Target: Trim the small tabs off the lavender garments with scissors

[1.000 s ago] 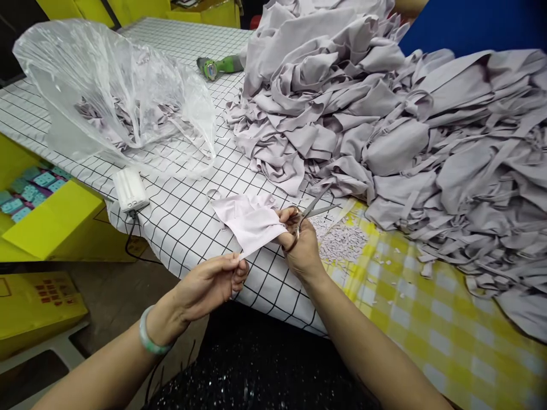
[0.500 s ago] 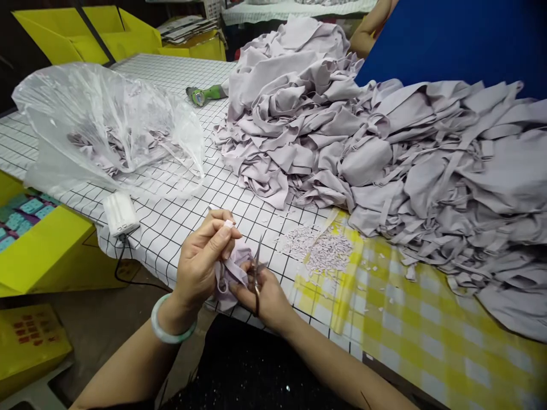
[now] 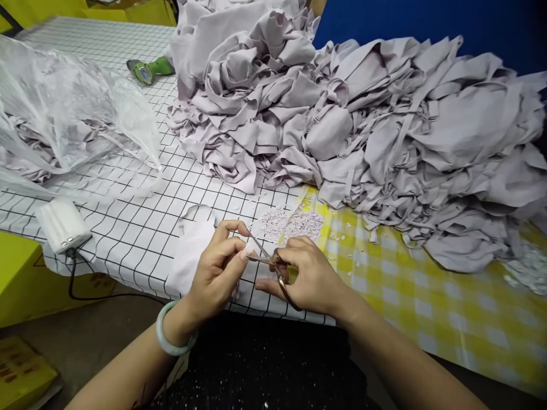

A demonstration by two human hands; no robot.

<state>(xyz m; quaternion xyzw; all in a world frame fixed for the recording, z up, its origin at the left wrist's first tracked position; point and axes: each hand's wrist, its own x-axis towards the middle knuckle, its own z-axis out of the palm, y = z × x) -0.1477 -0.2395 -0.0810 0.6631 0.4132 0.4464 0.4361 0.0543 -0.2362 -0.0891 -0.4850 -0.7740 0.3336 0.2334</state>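
Observation:
My left hand [image 3: 220,267] pinches the edge of a pale lilac fabric piece [image 3: 190,250], most of which lies behind the hand on the table. A bracelet circles that wrist. In my right hand [image 3: 314,276] are scissors [image 3: 273,260], fingers through the handles. Their blades stand apart and point left, around the small bit of fabric at my left fingertips. Whether the blades touch it, I cannot tell. Just beyond the scissors lies a scatter of tiny fabric snippets [image 3: 301,223].
A big heap of lilac garments [image 3: 325,125] covers the back and right. A clear plastic bag [image 3: 85,108] with fabric inside sits left, near a white charger-like box [image 3: 64,225] with a black cable. A green-handled tool [image 3: 149,69] lies behind. Yellow checked cloth [image 3: 397,296] covers the right side.
My right hand has turned the scissors and raised their opened blades to my left fingertips. The fabric piece now lies spread leftward behind my left hand. The view has shifted right and down.

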